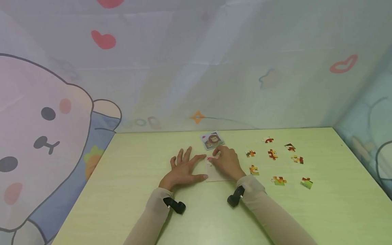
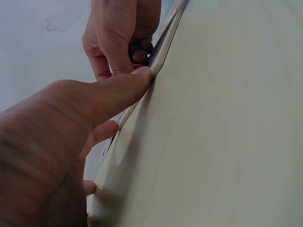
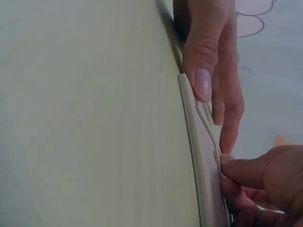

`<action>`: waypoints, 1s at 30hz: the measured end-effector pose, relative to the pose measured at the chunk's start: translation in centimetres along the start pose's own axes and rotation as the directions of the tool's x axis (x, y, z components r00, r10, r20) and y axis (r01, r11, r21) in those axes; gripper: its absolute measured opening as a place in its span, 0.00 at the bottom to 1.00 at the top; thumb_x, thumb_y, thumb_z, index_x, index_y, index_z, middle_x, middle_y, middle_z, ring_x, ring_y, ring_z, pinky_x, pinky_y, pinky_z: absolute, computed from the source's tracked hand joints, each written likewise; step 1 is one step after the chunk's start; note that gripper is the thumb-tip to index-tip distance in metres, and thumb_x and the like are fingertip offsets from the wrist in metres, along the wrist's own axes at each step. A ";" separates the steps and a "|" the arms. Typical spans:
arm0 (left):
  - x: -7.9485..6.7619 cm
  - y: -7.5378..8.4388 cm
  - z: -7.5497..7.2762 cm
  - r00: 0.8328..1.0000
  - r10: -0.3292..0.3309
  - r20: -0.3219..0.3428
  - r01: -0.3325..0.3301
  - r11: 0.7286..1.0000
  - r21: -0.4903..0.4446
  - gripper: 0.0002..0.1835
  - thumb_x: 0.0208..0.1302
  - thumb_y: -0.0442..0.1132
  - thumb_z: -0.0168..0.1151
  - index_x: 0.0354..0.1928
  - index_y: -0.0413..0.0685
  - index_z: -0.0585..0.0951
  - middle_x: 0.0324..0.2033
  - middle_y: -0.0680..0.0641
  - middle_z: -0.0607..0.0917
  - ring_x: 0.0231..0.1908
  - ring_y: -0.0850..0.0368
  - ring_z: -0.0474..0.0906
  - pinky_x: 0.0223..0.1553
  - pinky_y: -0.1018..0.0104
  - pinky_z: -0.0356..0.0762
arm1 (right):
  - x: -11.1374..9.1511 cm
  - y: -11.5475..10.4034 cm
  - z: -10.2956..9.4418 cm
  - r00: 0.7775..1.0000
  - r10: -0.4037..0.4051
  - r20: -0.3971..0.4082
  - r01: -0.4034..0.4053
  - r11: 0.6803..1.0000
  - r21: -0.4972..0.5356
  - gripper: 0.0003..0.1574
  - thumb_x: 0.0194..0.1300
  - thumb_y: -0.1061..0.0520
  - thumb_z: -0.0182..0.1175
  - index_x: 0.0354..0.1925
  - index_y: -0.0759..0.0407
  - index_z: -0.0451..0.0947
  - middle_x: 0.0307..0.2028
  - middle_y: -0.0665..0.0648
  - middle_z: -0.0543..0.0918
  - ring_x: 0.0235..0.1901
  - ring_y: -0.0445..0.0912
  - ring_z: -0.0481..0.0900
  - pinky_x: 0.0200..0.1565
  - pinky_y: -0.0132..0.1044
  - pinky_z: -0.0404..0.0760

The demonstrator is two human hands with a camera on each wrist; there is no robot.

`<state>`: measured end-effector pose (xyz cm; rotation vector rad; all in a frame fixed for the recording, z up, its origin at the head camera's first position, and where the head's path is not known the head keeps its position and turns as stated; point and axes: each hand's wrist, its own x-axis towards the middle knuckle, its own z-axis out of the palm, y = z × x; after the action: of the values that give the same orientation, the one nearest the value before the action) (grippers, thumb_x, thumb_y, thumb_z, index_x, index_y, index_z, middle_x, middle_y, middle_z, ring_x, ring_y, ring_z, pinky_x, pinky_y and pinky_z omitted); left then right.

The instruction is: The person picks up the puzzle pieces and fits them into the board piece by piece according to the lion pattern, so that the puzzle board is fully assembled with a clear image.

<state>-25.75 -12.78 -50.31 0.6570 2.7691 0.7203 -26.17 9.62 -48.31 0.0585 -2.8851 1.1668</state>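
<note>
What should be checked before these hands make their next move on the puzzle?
1. Board steadied: ok, apparently; the left hand touches its left edge.
2. Pink-marked piece fully seated: cannot tell; the right hand partly covers it.
3. Right hand free for another piece: not ok; its fingertips are at the pink-marked piece.
4. Loose pieces uncovered: ok; eight lie right of the board.
5. Picture card visible: ok; it lies beyond the board.

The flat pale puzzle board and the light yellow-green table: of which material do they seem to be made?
Flat pale puzzle board: probably wood or thick cardboard, matt; the right wrist view shows its thick pale edge, which leaves both possible.
Light yellow-green table: perhaps wood or wood-look laminate, smooth with a soft sheen; the wrist views show faint, grain-like streaks.
</note>
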 end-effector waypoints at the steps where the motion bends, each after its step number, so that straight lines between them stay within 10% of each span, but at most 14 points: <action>1: 0.0 0.0 0.0 1.000 0.000 0.002 0.000 1.000 -0.006 0.44 0.65 0.73 0.65 0.81 0.82 0.63 0.88 0.38 0.38 0.85 0.26 0.26 0.75 0.21 0.30 | 0.0 0.0 0.1 1.000 0.000 -0.003 0.000 1.000 -0.002 0.17 0.63 0.48 0.76 0.43 0.57 0.86 0.25 0.53 0.80 0.30 0.48 0.75 0.33 0.38 0.68; 15: -0.3 0.1 0.0 1.000 0.010 -0.015 -0.010 1.000 -0.002 0.46 0.62 0.79 0.62 0.81 0.83 0.62 0.88 0.37 0.39 0.85 0.25 0.27 0.74 0.20 0.28 | 0.1 1.3 -1.7 0.998 -0.061 0.007 0.060 0.994 0.089 0.17 0.75 0.44 0.65 0.46 0.55 0.86 0.27 0.54 0.85 0.27 0.46 0.78 0.33 0.37 0.74; 30: -0.6 0.0 -0.3 1.000 -0.015 0.014 0.015 1.000 -0.016 0.46 0.64 0.74 0.65 0.82 0.84 0.60 0.88 0.41 0.35 0.85 0.29 0.23 0.75 0.23 0.26 | 3.1 8.3 -11.2 0.996 -0.093 -0.009 0.092 0.993 -0.072 0.21 0.81 0.54 0.56 0.60 0.66 0.84 0.45 0.70 0.90 0.28 0.52 0.86 0.31 0.40 0.79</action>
<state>-25.32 -13.13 -50.03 0.6347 2.7498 0.7309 -29.52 23.31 -45.90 0.1809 -2.8762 1.0451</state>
